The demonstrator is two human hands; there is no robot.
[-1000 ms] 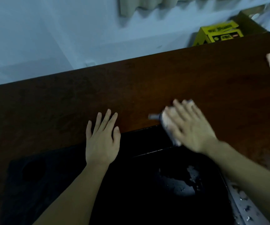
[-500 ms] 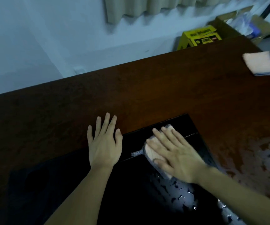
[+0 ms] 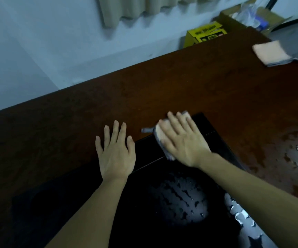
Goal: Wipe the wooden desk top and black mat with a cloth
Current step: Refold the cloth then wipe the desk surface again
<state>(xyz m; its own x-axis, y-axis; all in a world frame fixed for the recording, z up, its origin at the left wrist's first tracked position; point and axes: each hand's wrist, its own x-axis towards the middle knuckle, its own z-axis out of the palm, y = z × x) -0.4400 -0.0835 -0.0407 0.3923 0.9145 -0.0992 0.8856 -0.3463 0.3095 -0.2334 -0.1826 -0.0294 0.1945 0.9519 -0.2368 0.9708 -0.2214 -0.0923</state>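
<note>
Cloth (image 3: 160, 136), pale with a grey edge, just right of frame centre, lying across the far edge of the black mat (image 3: 153, 203) where mat meets wooden desk top (image 3: 180, 90). Pinned flat under the right hand (image 3: 182, 140), fingers straight and close together, palm down over most of the fabric; only a strip along its left side and a small grey tab left showing. Left hand (image 3: 116, 154) just beside, left of centre, spread flat, palm on the mat's edge and fingertips on bare wood, holding nothing. Water beads and streaks on the mat in the lower middle and lower right. More wet patches on the wood at the right edge. A second folded pale cloth (image 3: 270, 52) in the upper right, well apart. Beyond the desk's far edge, a yellow box (image 3: 204, 33) and an open cardboard box (image 3: 252, 15) at the top right; curtain hem (image 3: 135, 9) at the top centre.
</note>
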